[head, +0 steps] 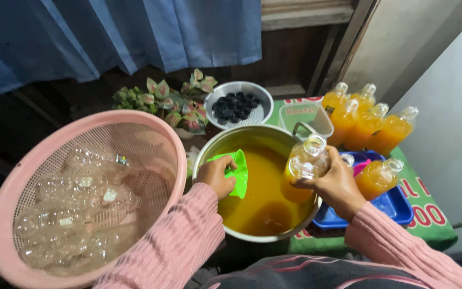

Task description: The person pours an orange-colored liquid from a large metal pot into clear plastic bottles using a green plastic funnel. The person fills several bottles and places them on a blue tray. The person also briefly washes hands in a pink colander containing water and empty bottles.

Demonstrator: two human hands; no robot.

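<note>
My left hand [215, 176] holds a green plastic funnel [236, 170] over a large metal pot [241, 138] filled with orange liquid [263, 187]. My right hand [335, 184] grips a clear plastic bottle [303, 168], partly filled with the orange liquid and uncapped, tilted above the pot's right side. Both arms wear pink knitted sleeves. The funnel sits just left of the bottle, apart from its mouth.
A pink mesh basket [12, 203] with several empty clear bottles stands at the left. Several filled orange bottles [367, 123] stand at the back right; another lies in a blue tray [397, 206]. A white colander of dark caps [236, 104], a clear jug [306, 118] and a plant [172, 101] sit behind.
</note>
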